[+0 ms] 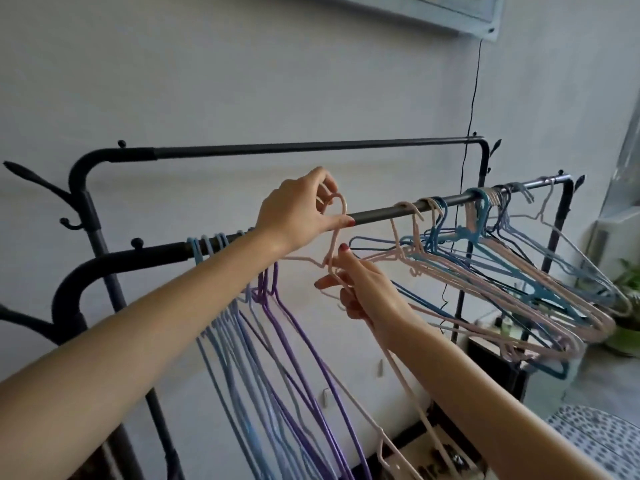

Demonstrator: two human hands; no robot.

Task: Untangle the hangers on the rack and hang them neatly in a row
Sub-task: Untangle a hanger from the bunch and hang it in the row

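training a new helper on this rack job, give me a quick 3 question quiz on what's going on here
1. True or false: the left hand pinches the hook of a pink hanger.
2. Which hangers already hang in a tidy group at the left end of the front rail? A) blue and purple B) only pink C) green
3. Where is the tangled cluster that still needs sorting?

Key: 1. True. 2. A. 3. Toward the right end of the front rail, beyond the right hand, which grips the pink hanger's neck.
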